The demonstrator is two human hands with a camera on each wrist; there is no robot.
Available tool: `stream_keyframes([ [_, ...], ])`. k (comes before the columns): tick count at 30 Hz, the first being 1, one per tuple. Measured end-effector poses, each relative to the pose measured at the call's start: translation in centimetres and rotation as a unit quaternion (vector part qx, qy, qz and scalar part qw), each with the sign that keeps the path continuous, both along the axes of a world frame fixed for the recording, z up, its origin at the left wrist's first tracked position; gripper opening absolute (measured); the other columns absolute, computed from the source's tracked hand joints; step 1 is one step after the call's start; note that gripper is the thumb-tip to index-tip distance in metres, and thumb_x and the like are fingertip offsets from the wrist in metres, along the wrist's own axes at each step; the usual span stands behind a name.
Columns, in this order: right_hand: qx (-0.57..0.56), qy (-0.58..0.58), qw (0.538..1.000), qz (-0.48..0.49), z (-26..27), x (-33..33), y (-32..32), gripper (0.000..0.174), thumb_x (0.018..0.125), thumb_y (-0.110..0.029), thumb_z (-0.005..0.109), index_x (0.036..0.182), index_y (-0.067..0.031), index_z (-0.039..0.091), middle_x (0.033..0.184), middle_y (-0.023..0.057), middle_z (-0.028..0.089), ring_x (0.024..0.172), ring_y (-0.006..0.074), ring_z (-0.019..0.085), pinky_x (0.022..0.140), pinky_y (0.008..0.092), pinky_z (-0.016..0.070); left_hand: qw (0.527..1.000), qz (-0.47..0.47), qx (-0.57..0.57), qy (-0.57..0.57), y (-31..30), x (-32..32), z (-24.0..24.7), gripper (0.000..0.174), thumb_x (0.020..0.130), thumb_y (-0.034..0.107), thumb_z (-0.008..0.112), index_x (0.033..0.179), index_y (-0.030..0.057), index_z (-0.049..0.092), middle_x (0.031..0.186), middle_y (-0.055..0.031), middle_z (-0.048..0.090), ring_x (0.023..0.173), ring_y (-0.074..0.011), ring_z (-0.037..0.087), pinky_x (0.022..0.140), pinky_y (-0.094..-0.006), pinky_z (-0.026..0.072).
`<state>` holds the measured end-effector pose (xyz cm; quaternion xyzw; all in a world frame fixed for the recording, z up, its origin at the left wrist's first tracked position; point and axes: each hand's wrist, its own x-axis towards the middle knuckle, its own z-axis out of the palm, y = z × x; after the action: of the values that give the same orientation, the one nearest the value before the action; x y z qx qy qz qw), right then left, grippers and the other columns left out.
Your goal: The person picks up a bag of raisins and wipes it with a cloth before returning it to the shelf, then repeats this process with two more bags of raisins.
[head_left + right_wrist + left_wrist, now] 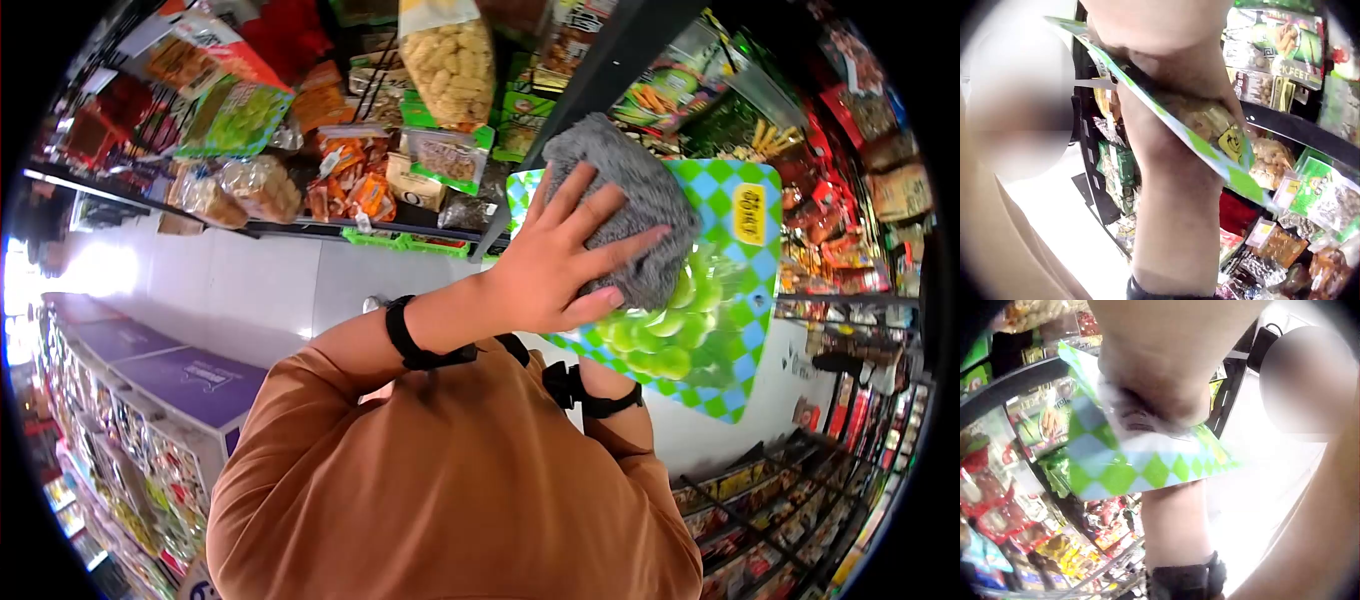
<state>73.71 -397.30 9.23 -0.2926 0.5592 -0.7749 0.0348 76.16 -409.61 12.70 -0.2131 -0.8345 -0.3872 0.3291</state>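
My left hand (545,260) (1160,381) lies with spread fingers on a grey fluffy cloth (660,235), pressing it against a large package (755,290) (1122,472) (1244,181). The package has a green and blue checked border, a yellow label and a clear window with round green pieces inside. In the head view the package hides my right hand, with only the strapped wrist showing. The right wrist view has my right hand (1179,56) against one side of the tilted package, its fingers mostly hidden; my left arm is on the other side.
Shelves of snack bags (355,175) stretch across the top. A dark metal post (610,70) stands behind the cloth. Purple-topped units (185,375) stand at the left, wire racks (770,510) at the lower right. Pale floor (250,270) shows between them.
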Motion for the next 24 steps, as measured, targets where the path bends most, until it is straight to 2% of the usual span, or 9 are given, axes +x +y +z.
stream_keyframes([
  [3,0.001,0.057,0.998,-0.025,1.1,-0.9,-0.9,0.058,0.091,-0.024,0.05,0.14,-0.0023,0.027,0.135,0.0169,0.037,0.121,0.0265,0.04,0.101,0.036,0.0322,0.994,-0.008,-0.107,-0.033,-1.8,0.2,-0.5,0.057,0.084,0.038,0.051,0.134,0.0118,0.047,0.132,-0.0245,0.034,0.126,-0.0525,0.025,0.102,-0.0622,0.0195],
  [5,0.013,0.106,0.993,-0.039,1.7,-1.3,-1.8,0.058,0.091,-0.023,0.05,0.14,-0.0023,0.027,0.135,0.0168,0.038,0.121,0.0264,0.04,0.101,0.0359,0.0321,0.999,-0.001,0.007,-0.033,-2.3,0.6,-2.1,0.057,0.084,0.036,0.051,0.135,0.0114,0.045,0.135,-0.0247,0.032,0.128,-0.0517,0.024,0.103,-0.0617,0.0185],
  [10,0.039,0.224,0.972,-0.056,2.7,-1.6,-4.7,0.058,0.091,-0.022,0.05,0.14,-0.0024,0.027,0.135,0.0163,0.038,0.12,0.026,0.04,0.101,0.0356,0.032,0.997,-0.041,0.005,-0.064,-4.1,1.4,-1.6,0.051,0.087,0.023,0.054,0.125,-0.0079,0.043,0.138,-0.0379,0.02,0.129,-0.062,0.011,0.104,-0.061,0.0198],
  [13,0.045,0.28,0.957,-0.061,2.7,-1.0,-7.2,0.058,0.091,-0.021,0.05,0.14,-0.0025,0.027,0.134,0.016,0.038,0.12,0.0258,0.04,0.101,0.0354,0.032,0.996,-0.052,-0.01,-0.067,-5.8,2.6,-1.1,0.051,0.087,0.025,0.055,0.123,-0.0101,0.043,0.137,-0.0387,0.02,0.127,-0.0633,0.013,0.103,-0.0609,0.0214],
  [14,0.045,0.288,0.954,-0.065,2.9,-0.8,-8.0,0.058,0.091,-0.021,0.05,0.14,-0.0025,0.027,0.134,0.016,0.038,0.12,0.0257,0.04,0.101,0.0353,0.032,0.996,-0.059,-0.024,-0.07,-6.6,3.1,-1.1,0.059,0.086,0.036,0.059,0.126,-0.0058,0.044,0.135,-0.0373,0.025,0.126,-0.0631,0.018,0.102,-0.0606,0.0233],
  [19,0.023,0.275,0.959,-0.069,3.4,0.7,-12.7,0.057,0.091,-0.02,0.051,0.14,-0.0026,0.027,0.134,0.0155,0.038,0.12,0.0253,0.04,0.101,0.035,0.0319,0.989,-0.07,-0.078,-0.108,-10.1,6.2,-0.6,0.077,0.075,0.051,0.068,0.133,0.0062,0.043,0.13,-0.0328,0.032,0.125,-0.0585,0.024,0.103,-0.0587,0.0267],
  [21,0.004,0.222,0.973,-0.063,4.1,1.6,-14.3,0.057,0.091,-0.02,0.051,0.14,-0.0027,0.027,0.134,0.0153,0.038,0.12,0.0252,0.04,0.101,0.0349,0.0318,0.992,-0.093,-0.052,-0.072,-12.9,6.6,-1.4,0.073,0.074,0.035,0.073,0.134,0.0064,0.041,0.133,-0.0333,0.029,0.126,-0.0577,0.023,0.103,-0.0589,0.0268],
  [22,-0.002,0.189,0.98,-0.06,4.3,2.2,-15.1,0.057,0.09,-0.02,0.051,0.14,-0.0027,0.026,0.134,0.0153,0.038,0.12,0.0251,0.04,0.101,0.0348,0.0318,0.993,-0.106,-0.031,-0.046,-14.4,6.9,-1.7,0.069,0.071,0.019,0.075,0.131,0.0046,0.044,0.134,-0.0308,0.031,0.125,-0.0522,0.033,0.102,-0.0535,0.0331],
  [24,-0.019,0.121,0.991,-0.055,5.1,2.9,-16.5,0.057,0.09,-0.019,0.051,0.14,-0.0028,0.026,0.134,0.0151,0.038,0.119,0.0249,0.04,0.101,0.0347,0.0318,0.99,-0.123,0.012,-0.071,-18.3,8.6,-2.0,0.064,0.072,0.015,0.074,0.127,0.0032,0.046,0.134,-0.0293,0.034,0.123,-0.0485,0.038,0.1,-0.0498,0.0364],
])
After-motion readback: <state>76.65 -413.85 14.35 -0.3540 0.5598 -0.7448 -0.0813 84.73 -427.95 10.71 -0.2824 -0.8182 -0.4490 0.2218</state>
